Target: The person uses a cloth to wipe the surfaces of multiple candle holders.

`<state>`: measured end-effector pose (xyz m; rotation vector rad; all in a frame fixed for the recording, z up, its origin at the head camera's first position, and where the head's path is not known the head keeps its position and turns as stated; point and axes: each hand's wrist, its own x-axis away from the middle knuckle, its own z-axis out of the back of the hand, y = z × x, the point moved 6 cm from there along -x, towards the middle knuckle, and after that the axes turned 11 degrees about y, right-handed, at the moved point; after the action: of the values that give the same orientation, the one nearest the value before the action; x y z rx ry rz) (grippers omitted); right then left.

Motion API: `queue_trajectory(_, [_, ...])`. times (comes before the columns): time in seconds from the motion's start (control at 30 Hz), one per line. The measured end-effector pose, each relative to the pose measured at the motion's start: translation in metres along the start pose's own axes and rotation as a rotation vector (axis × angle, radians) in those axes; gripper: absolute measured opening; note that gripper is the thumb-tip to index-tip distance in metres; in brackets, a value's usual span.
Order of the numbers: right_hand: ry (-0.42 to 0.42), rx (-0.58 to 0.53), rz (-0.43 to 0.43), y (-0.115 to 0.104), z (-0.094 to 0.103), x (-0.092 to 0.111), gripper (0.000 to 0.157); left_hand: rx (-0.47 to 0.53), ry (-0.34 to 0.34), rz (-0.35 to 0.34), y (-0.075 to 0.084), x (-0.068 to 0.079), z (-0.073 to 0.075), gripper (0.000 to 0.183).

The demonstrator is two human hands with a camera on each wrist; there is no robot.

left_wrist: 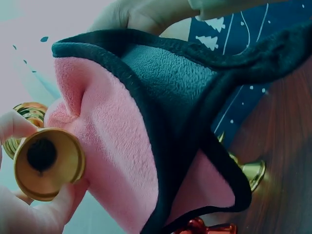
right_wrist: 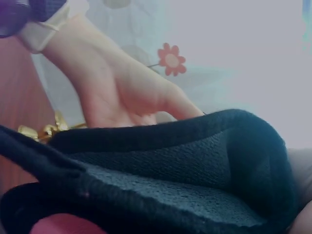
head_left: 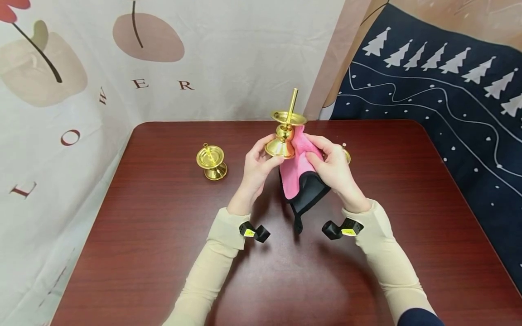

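Two gold stands (head_left: 212, 157) rest on the reddish-brown table (head_left: 134, 253).

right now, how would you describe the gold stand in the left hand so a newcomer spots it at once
Over the reddish-brown table, find the left hand. It grips a gold stand by its flared base, beside a pink-and-black cloth. Unlike the similar piece resting on the table to its left, this one is held up in the air.

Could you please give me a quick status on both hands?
Left hand gripping gold stand by its base. Right hand pinching pink-and-black cloth beside it. Nothing visibly in the way; second stand sits apart.
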<state>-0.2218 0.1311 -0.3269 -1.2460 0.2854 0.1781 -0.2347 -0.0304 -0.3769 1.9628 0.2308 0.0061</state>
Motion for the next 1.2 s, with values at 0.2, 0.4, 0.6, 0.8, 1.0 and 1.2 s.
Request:
queue_trajectory(0.2, [0.047, 0.027, 0.087, -0.002, -0.010, 0.005, 0.037, -0.146, 0.041, -0.039, 0.003, -0.001, 0.002, 0.042])
queue_trajectory(0.4, [0.045, 0.098, 0.129, -0.004, -0.015, 0.007, 0.034, -0.204, 0.057, -0.134, 0.009, -0.001, 0.005, 0.037])
queue_trajectory(0.6, [-0.007, 0.152, 0.206, -0.006, -0.015, 0.011, 0.036, -0.172, 0.077, -0.139, 0.011, -0.002, 0.009, 0.037])
queue_trajectory(0.8, [-0.100, 0.190, 0.233, 0.003, -0.012, 0.021, 0.038, -0.188, 0.126, -0.182, 0.011, -0.009, 0.018, 0.039])
queue_trajectory(1.0, [-0.128, 0.186, 0.142, 0.011, -0.003, 0.027, 0.038, -0.280, 0.168, -0.278, 0.010, -0.018, 0.028, 0.034])
queue_trajectory(1.2, [-0.105, 0.137, 0.087, 0.013, 0.009, 0.030, 0.038, -0.514, 0.215, -0.375, 0.000, -0.026, 0.042, 0.032])
